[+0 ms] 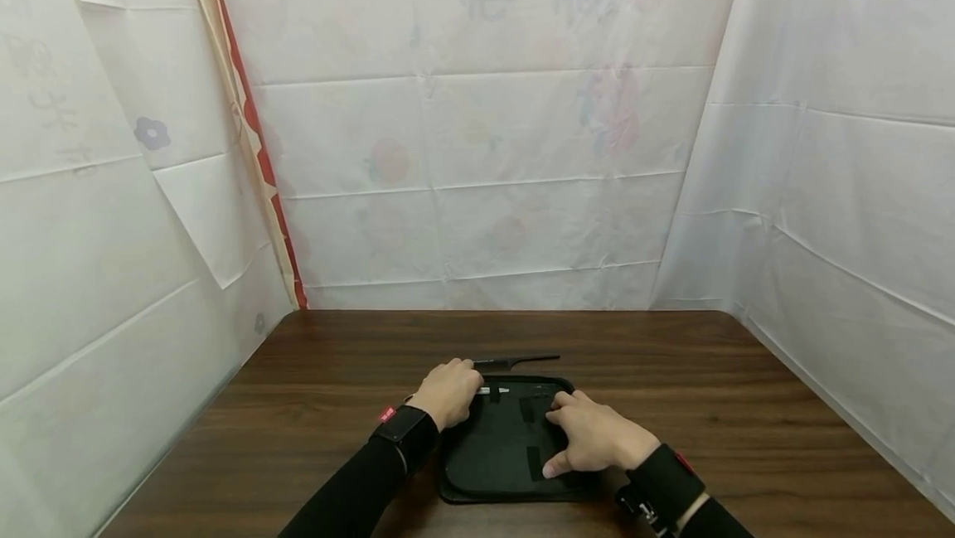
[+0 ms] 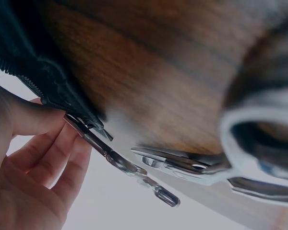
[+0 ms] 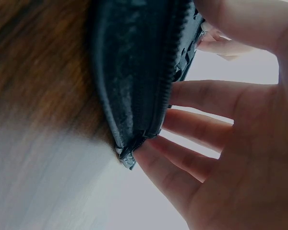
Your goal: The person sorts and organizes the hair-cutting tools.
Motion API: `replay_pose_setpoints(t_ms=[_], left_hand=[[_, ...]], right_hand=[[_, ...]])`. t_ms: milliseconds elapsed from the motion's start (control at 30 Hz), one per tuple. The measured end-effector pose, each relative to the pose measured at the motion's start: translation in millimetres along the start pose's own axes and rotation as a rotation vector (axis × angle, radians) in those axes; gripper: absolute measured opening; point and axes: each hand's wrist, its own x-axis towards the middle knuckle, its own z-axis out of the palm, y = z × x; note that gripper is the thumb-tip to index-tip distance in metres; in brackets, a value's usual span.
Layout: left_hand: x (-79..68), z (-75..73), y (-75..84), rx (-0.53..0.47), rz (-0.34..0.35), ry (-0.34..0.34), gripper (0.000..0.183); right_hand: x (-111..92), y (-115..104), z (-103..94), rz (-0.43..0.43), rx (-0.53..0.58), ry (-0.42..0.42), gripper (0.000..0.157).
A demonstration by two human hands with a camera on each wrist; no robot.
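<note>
Head view: a black zip case [image 1: 500, 455] lies flat on the wooden table [image 1: 336, 422] between the fingers of the 2 hands, the left hand [image 1: 446, 393] at its far left corner and the right hand [image 1: 597, 434] along its right side. The left thumb and forefinger come together in a pinch on the case's corner; the right fingers are spread and nearly straight, touching the edge, with the thumb set well apart from them. Just beyond the left fingertips lies a dark comb [image 1: 496, 365], its near end partly covered by that hand, and beside them a silver-tipped piece [image 1: 504, 390] sits under a strap, its other end hidden. The left wrist view adds a slim metal piece [image 2: 96, 143] right at the left fingertips; I cannot tell whether they hold it, or what the blurred ringed metal [image 2: 245, 165] is, cut off at the right. Only the wrist views make out zip teeth [image 3: 173, 72], next to the right fingers; only the head view shows the comb clearly and both hands nearly whole.
</note>
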Motion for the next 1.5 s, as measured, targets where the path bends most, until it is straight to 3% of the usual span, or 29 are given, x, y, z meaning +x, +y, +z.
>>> replay_pose_setpoints(t_ms=[667, 1500], left_hand=[[4.0, 0.4, 3.3, 0.004, -0.007, -0.013, 0.013], [4.7, -1.4, 7.5, 0.004, 0.033, 0.011, 0.011]], right_hand=[[-0.3, 1.8, -0.6, -0.007, -0.008, 0.007, 0.075], [2.4, 0.8, 2.7, 0.001, -0.022, 0.012, 0.075]])
